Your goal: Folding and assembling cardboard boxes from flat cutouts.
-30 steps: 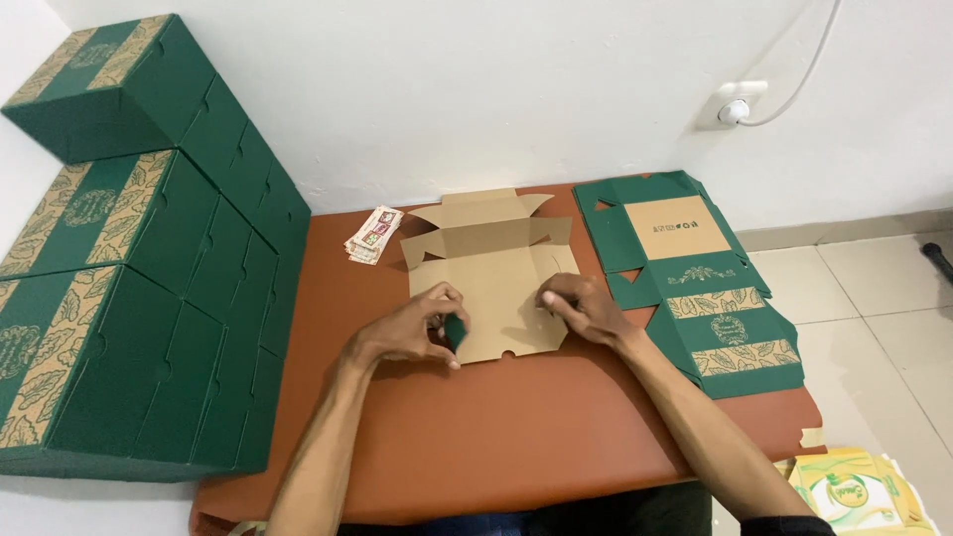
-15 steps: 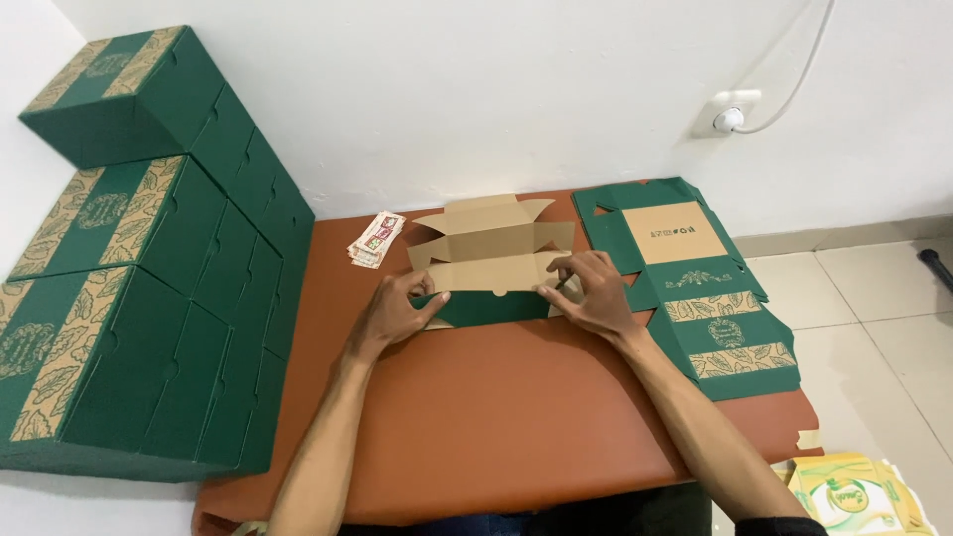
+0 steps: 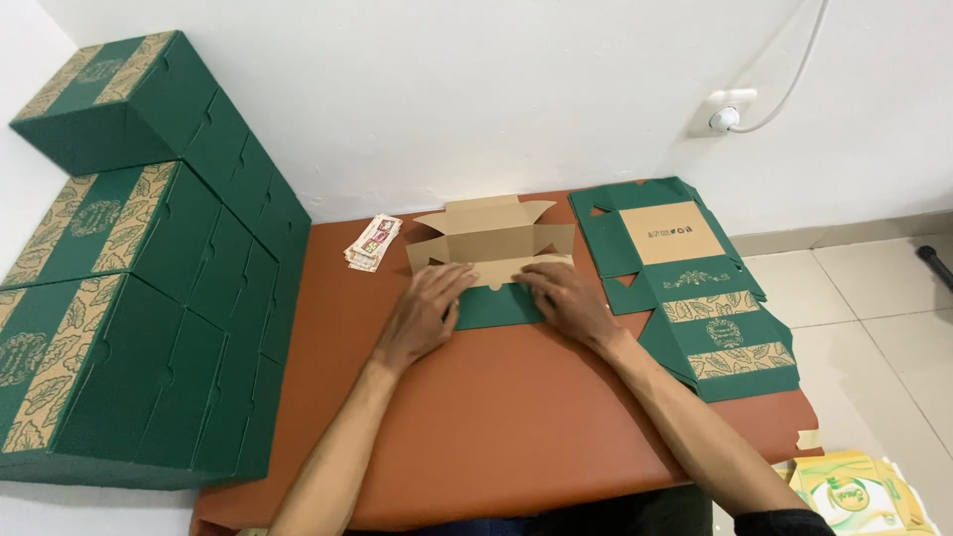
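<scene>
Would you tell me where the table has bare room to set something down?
Bare table lies in front of the half-folded box, between the forearms, and left of the left hand up to the green stack. The right side is crowded by flat blanks.

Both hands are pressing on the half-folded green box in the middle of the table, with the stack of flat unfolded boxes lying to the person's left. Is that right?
Not quite. The head view shows the stack of flat boxes on the person's right; finished boxes are piled on the left. The left hand and right hand do press on the half-folded box mid-table.
</scene>
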